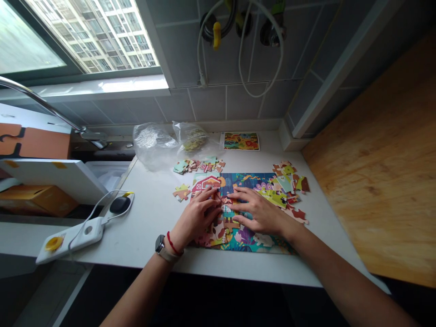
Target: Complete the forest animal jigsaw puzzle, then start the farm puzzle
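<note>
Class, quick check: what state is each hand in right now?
Left hand: curled, fingertips on the jigsaw puzzle; cannot tell whether it holds a piece.
Right hand: open, fingers spread over the puzzle.

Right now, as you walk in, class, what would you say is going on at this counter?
A person is working on a jigsaw puzzle on a white counter with both bare hands. The left hand and right hand rest on pieces at the puzzle's middle. Loose pieces lie above it and more pieces to its right, near a picture card and plastic bags.
</note>
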Action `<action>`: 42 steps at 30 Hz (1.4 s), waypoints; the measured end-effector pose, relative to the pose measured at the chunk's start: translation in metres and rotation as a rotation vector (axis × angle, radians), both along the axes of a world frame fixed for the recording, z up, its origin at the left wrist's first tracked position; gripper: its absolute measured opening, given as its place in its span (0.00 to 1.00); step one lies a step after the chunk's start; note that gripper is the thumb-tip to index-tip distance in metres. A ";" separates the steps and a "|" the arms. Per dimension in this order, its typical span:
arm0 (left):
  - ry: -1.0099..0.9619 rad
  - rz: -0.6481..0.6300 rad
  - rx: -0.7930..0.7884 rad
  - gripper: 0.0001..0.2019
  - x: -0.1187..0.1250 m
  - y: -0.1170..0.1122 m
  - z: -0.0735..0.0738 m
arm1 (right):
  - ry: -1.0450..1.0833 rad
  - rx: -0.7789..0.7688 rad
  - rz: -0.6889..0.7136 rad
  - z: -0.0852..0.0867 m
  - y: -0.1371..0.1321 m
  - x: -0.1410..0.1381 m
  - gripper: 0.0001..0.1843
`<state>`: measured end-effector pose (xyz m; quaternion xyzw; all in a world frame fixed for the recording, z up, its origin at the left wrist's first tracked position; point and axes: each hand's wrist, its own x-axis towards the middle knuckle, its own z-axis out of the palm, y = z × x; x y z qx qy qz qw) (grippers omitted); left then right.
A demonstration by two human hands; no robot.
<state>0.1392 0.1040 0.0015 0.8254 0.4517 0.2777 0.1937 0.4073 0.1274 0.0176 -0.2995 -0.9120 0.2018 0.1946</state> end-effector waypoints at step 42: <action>0.147 0.107 -0.039 0.21 -0.046 -0.089 0.007 | 0.023 -0.060 0.002 0.012 -0.003 0.001 0.24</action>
